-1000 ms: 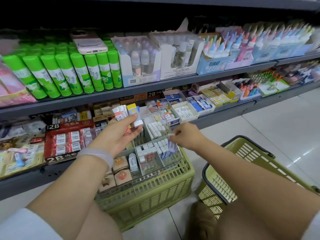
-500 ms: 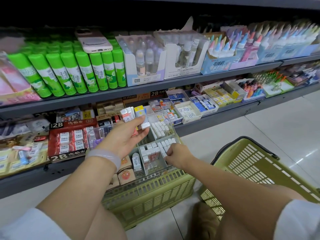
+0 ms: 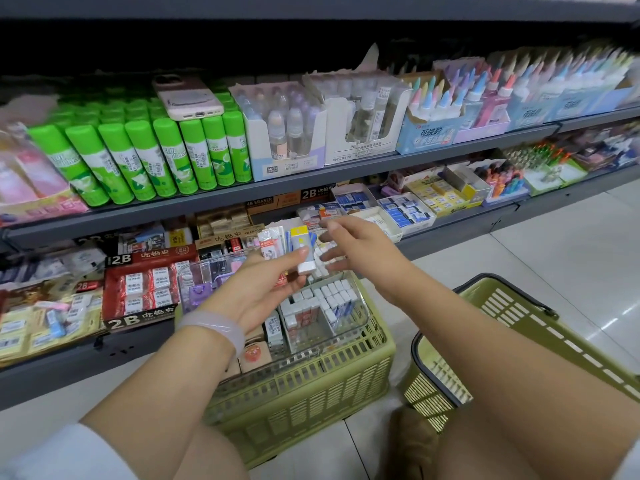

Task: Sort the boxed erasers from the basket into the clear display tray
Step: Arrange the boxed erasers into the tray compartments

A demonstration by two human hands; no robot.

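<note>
The left hand [image 3: 256, 289] holds a fan of boxed erasers [image 3: 287, 251] above the clear display tray [image 3: 360, 317], its fingers curled around them. The tray sits on the green basket [image 3: 304, 386]. The right hand [image 3: 360, 251], just to the right, has its fingers spread and reaching for the yellow-topped box. I think pulling one box may loosen the others, and they could fall into the wrong compartment or the basket.

clear tray [image 3: 349, 327] sits on basket [image 3: 311, 393] (shelf [image 3: 311, 183] probably just behind).
</note>
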